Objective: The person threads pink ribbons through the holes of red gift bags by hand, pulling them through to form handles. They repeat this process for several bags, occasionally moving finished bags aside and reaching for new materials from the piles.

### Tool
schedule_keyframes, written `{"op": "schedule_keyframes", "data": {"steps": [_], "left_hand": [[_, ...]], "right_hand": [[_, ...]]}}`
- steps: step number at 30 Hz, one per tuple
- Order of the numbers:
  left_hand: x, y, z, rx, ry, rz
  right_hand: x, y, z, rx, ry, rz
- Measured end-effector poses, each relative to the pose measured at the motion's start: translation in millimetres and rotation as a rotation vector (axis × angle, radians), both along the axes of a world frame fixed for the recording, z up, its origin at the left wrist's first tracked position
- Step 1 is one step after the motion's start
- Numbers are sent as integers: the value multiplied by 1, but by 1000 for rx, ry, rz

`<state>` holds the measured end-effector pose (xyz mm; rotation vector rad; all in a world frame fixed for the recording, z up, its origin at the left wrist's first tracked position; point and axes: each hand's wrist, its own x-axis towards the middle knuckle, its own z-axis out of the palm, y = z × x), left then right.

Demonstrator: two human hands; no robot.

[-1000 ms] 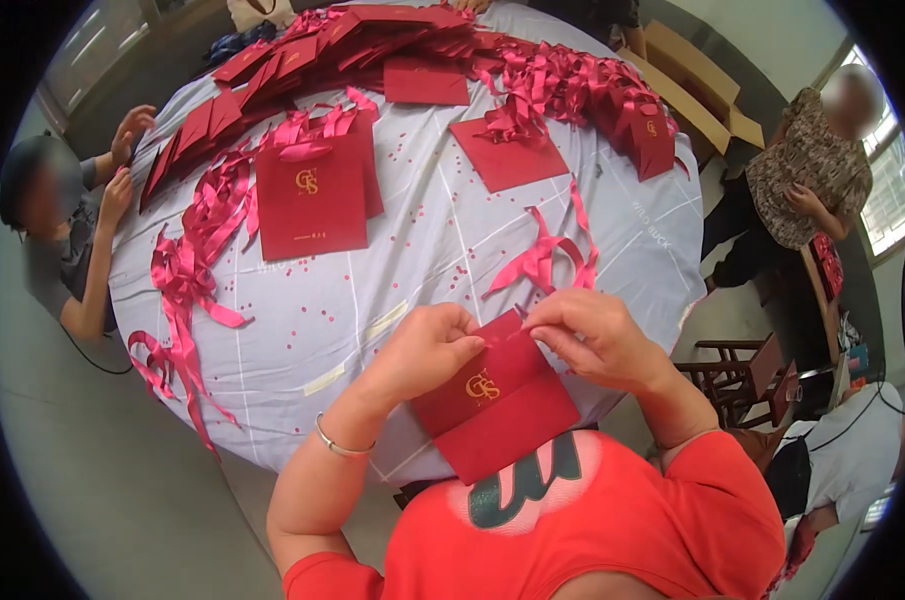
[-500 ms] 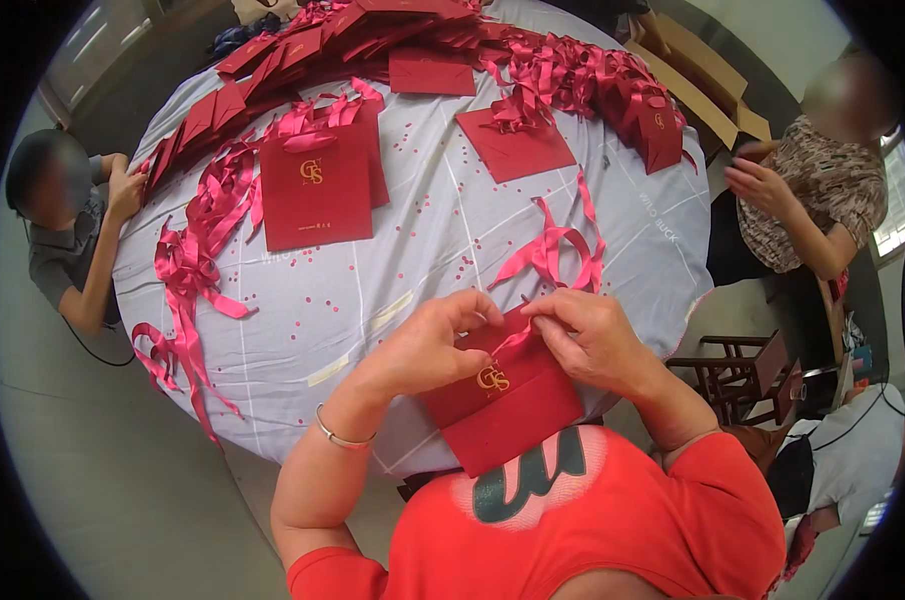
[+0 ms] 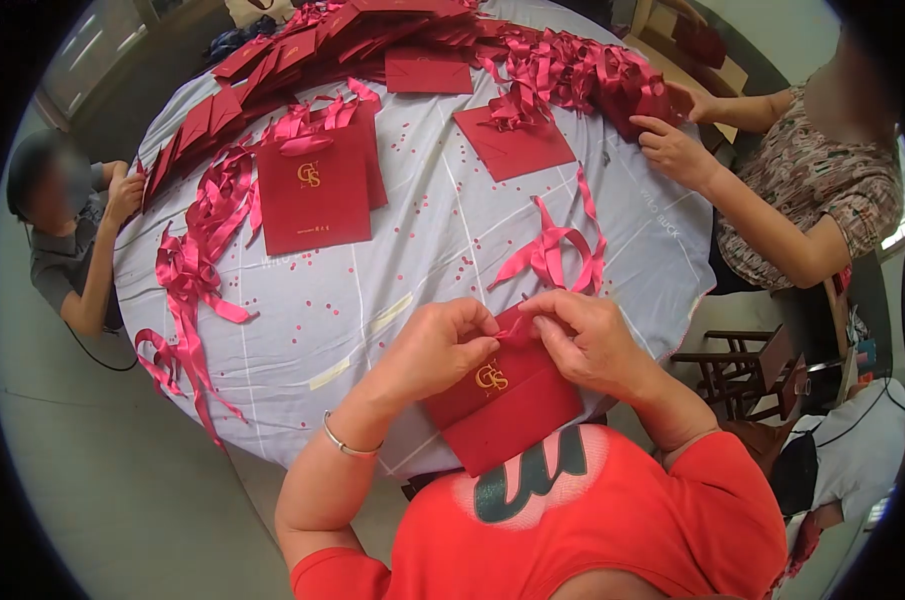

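Cloth-covered table (image 3: 302,410) with red bags (image 3: 317,200), ribbons (image 3: 187,260)

Smooth, matt red paper makes up the bag (image 3: 512,405). Above it lies glossy satin-like pink ribbon (image 3: 562,258); beneath the bag's upper part, the grey cloth (image 3: 422,260) looks matt and wrinkled.

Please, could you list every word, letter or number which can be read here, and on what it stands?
"GTS", as the gold monogram seems to read: red bag in hand and red bag lying beyond it; the small line on the latter is too small.
"WILD BUCK", faint: tablecloth.
Dark lettering on the red shirt: cannot tell.
No numbers readable.
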<state>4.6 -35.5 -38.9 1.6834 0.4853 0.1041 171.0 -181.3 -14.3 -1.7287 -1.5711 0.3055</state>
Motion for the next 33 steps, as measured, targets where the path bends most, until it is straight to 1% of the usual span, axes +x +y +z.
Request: {"op": "schedule_keyframes", "data": {"steps": [1, 3, 4, 6, 7, 10, 11, 12, 13, 15, 16, 17, 18, 19, 20, 21, 23, 24, 26, 28, 30, 33], "left_hand": [[0, 0, 0, 0, 2, 0], [-1, 1, 1, 37, 8, 9], [-1, 1, 0, 36, 10, 9], [-1, 0, 0, 76, -10, 10], [-1, 1, 0, 75, -9, 9], [-1, 2, 0, 70, 11, 0], [-1, 2, 1, 17, -15, -7], [-2, 2, 0, -37, -40, -13], [-2, 3, 0, -39, -37, -14], [-2, 4, -3, -188, -4, 40], [-1, 5, -2, -190, -3, 39], [-1, 6, 0, -248, 9, 12], [-1, 7, 0, -308, 19, -15], [0, 8, -1, -311, 20, -17], [0, 9, -1, -385, 21, -52], [0, 10, -2, -458, 21, -88], [0, 9, -2, -501, 4, -103], [0, 9, -2, -541, -14, -118], [-1, 9, 0, -553, -23, -122], [-2, 10, 0, -565, -30, -128], [-2, 11, 0, -583, -32, -141], [-1, 11, -1, -622, -24, -128]], "right_hand": [[1, 0, 0, 0, 2, 0], [5, 2, 1, 64, -152, 29], [3, 5, 5, 63, -150, 30], [-3, 13, 14, 252, -254, 142], [-3, 14, 14, 254, -280, 196], [-1, 13, -7, 203, -279, 247], [0, 13, -9, 204, -276, 246], [2, 13, -9, 194, -252, 220], [5, 13, -10, 183, -227, 193], [11, 11, -2, 185, -124, 108], [16, 8, 2, 137, -62, 48], [19, 5, 3, 135, -62, 47], [22, 2, 3, 77, 132, -9], [24, -1, 4, 19, 326, -67], [26, -5, 6, -58, 398, -67], [24, -5, 5, -59, 398, -68], [19, -3, 1, 76, 290, -55], [20, -3, 1, 77, 290, -56], [21, -3, 1, 136, 159, 64], [17, -2, 4, 120, 204, 50], [15, -1, 4, 193, 120, 105], [14, 2, -1, 241, 41, 125]]}}
